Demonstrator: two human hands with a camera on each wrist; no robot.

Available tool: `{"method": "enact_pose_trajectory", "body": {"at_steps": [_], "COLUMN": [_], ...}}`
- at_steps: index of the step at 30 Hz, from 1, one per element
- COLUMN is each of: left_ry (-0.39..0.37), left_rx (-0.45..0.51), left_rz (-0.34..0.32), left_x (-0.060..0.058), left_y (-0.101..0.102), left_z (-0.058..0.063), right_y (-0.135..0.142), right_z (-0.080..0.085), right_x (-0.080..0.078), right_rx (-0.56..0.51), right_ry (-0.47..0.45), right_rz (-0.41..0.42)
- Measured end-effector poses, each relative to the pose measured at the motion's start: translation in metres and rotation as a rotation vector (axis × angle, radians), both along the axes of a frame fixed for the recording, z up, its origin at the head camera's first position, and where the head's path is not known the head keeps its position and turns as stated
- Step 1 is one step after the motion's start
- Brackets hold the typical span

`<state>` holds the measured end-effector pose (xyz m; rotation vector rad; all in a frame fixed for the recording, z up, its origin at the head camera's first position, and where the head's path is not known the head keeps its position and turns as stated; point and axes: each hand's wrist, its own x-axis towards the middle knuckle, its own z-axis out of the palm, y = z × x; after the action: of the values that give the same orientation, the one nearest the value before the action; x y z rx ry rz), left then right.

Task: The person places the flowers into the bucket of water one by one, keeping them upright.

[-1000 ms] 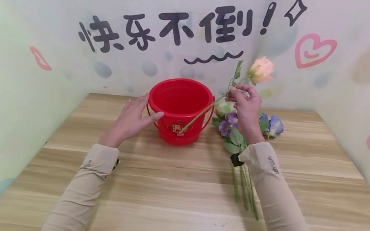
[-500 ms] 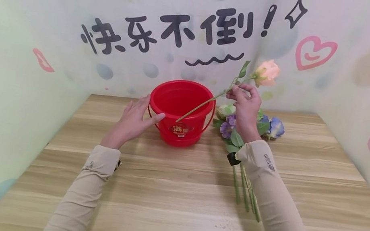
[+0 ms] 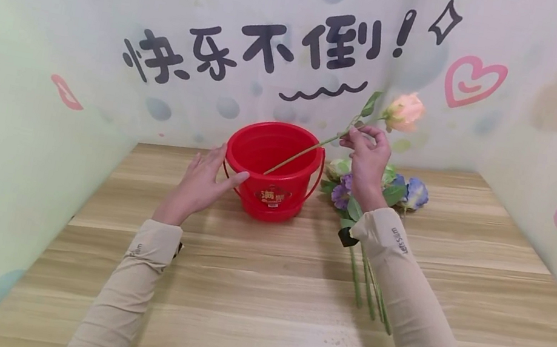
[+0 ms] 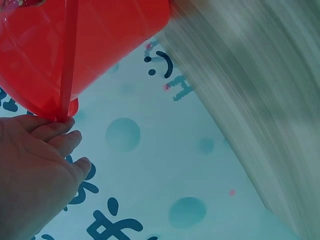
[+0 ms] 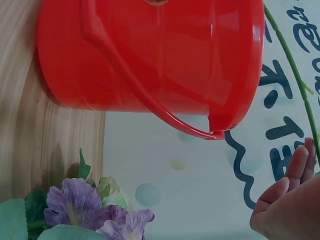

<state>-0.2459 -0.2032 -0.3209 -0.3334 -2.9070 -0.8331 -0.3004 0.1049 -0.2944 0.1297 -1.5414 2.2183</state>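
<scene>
A red plastic bucket (image 3: 274,214) stands upright on the table, its handle hanging down at the front. My left hand (image 3: 194,189) rests against its left rim with fingers extended and thumb reaching over the front rim. In the left wrist view, fingertips touch the bucket beside the handle's end. My right hand (image 3: 370,163) pinches the green stem of a peach rose (image 3: 405,112) between thumb and fingers. The rose tilts, bloom up to the right, with its stem slanting down over the bucket's mouth. Whether the stem's lower tip is inside the rim, I cannot tell.
Several artificial flowers lie right of the bucket, partly under my right forearm: a purple bloom (image 3: 340,195), a blue bloom (image 3: 416,194), a pale green one, and stems (image 3: 367,283) pointing towards me. A printed wall (image 3: 201,105) stands close behind. Small droplets dot the wooden table (image 3: 254,317).
My right hand has raised the rose's lower stem end from in front of the bucket to its mouth, tilting the bloom further right. The left hand has stayed at the bucket.
</scene>
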Motion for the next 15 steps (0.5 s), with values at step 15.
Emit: {"method": "enact_pose_trajectory", "body": {"at_steps": [15], "left_ry": [0.007], "left_rx": [0.002], "left_rz": [0.012], "left_x": [0.000], "left_y": [0.000], "left_z": [0.000], "right_y": [-0.013], "right_z": [-0.009], "right_x": [-0.003], "right_rx": [0.073], "right_ry": [0.006], "right_rz": [-0.003]}}
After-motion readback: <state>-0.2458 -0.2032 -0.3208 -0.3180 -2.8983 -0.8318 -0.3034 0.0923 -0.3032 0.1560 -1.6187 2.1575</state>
